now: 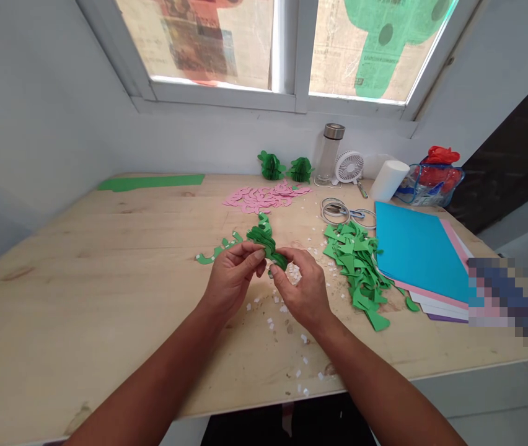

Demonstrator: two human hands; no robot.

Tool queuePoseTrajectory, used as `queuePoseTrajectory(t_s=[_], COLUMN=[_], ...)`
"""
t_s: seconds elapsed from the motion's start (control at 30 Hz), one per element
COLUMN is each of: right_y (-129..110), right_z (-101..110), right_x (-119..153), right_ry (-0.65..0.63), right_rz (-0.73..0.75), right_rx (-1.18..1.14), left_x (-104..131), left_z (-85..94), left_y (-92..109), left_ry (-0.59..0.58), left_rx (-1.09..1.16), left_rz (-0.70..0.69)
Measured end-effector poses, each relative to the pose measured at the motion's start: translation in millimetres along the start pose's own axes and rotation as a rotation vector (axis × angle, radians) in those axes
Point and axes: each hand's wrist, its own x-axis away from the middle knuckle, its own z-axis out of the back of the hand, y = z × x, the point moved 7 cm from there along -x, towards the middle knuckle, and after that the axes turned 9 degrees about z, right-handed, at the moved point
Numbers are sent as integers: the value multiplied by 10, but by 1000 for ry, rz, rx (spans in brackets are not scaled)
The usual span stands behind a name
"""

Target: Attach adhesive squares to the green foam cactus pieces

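Observation:
Between both hands, above the middle of the wooden table, is a stack of green paper cutouts with curvy edges. My left hand pinches the stack from the left with thumb and fingers. From the right, my right hand grips its lower end, thumb in front. Just behind and left of my left hand lie green paper cutouts with small white patches on them. Another green piece shows just beyond the stack. Tiny white paper scraps are scattered below and around my right hand.
Pink paper cutouts lie farther back, before two green folded paper figures. At right are green offcuts, tape rolls, blue sheets, a glass bottle, a small fan and a white roll. A green strip lies back left.

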Motion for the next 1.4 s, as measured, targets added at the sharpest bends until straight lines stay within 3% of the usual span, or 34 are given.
queuePoseTrajectory(t_s=[0.6, 0.73, 0.97, 1.1, 1.4], right_y=[103, 223, 363, 392, 366], right_z=[-11, -73, -259, -283, -337], right_x=[13, 26, 65, 95, 107], right_ry=[10, -21, -18, -2, -58], right_rz=[-52, -174, -490, -594, -644], right_rx=[-20, -186, -751, -840, -1004], left_x=[11, 18, 9, 4, 57], left_z=[-40, -32, -17, -13, -71], left_y=[-11, -9, -17, -15, 124], left_ry=[8, 41, 18, -12, -62], left_rx=[-32, -46, -56, -41, -117], left_rz=[-18, -15, 0, 11, -89])
